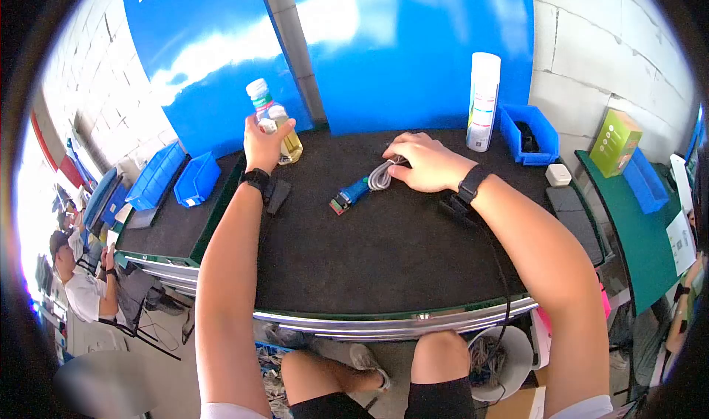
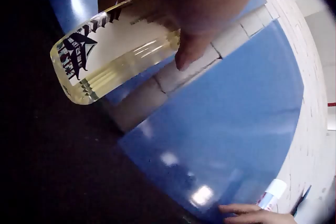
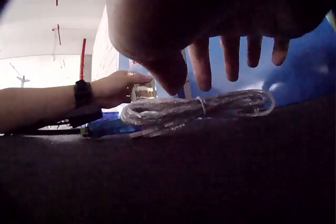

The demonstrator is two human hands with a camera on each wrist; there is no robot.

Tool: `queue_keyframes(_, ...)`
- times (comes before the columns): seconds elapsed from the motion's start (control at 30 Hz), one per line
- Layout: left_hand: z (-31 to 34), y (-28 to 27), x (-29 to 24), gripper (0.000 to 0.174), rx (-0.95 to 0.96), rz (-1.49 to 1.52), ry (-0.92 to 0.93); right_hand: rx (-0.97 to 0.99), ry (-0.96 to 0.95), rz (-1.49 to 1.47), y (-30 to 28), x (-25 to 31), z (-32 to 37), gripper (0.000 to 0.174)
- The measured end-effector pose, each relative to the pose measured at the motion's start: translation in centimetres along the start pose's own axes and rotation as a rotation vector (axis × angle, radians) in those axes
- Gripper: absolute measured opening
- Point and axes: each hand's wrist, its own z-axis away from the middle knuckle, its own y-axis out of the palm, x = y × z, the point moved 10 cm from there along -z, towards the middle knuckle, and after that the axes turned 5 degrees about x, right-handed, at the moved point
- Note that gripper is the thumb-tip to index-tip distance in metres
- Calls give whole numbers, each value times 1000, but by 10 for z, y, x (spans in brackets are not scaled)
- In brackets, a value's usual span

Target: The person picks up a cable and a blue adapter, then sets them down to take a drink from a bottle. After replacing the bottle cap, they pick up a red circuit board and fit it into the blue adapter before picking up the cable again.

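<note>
My left hand (image 1: 261, 146) grips a clear bottle (image 1: 292, 151) of pale yellow liquid with a white cap, tilted at the back left of the black mat. In the left wrist view, the bottle's (image 2: 121, 56) printed label shows below the fingers. My right hand (image 1: 428, 163) is over a coiled grey cable (image 1: 379, 177), which has a blue plug end (image 1: 355, 192) lying on the mat. Seen from the right wrist, this hand's fingers (image 3: 230, 58) extend loosely above the tied coil (image 3: 205, 106), holding nothing.
A white spray can (image 1: 484, 105) stands at the back right beside a blue bin (image 1: 543, 144) with dark items. A small white block (image 1: 559, 174) lies near the right edge. Blue bins (image 1: 197, 180) sit to the left. Blue panels (image 1: 413, 50) rise behind the mat.
</note>
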Motion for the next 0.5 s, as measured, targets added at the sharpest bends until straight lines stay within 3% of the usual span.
queue_keyframes(0.03, 1, 2, -2, 97, 2, -2, -4, 4, 0, -2, -4, 2, 1, 39)
queue_keyframes(0.1, 17, -25, -27, 110, -334, -255, 31, 31, -4, -14, -3, 1, 1, 40)
queue_keyframes(0.13, 24, -35, -44, 96, -370, -175, 37, 15, -21, -21, -1, -4, -1, 40)
queue_keyframes(0.17, 31, -41, -59, 96, -368, -180, 37, 16, -22, -26, 1, -6, -2, 40)
queue_keyframes(0.23, 45, -36, -104, 59, -284, -187, 214, -6, -25, 23, -1, -10, -2, 41)
queue_keyframes(0.27, 49, -17, -112, 37, -123, 13, 207, -99, -84, -6, -1, -18, -6, 43)
queue_keyframes(0.3, 61, 7, -134, 31, 133, 85, 177, -95, -83, -9, -2, -18, -7, 43)
queue_keyframes(0.37, 93, 64, -142, 41, 644, 197, 171, -51, 41, 65, -3, -22, -7, 47)
queue_keyframes(0.5, 106, 93, -112, 60, 784, 88, 153, -87, 65, 54, -9, -22, -6, 59)
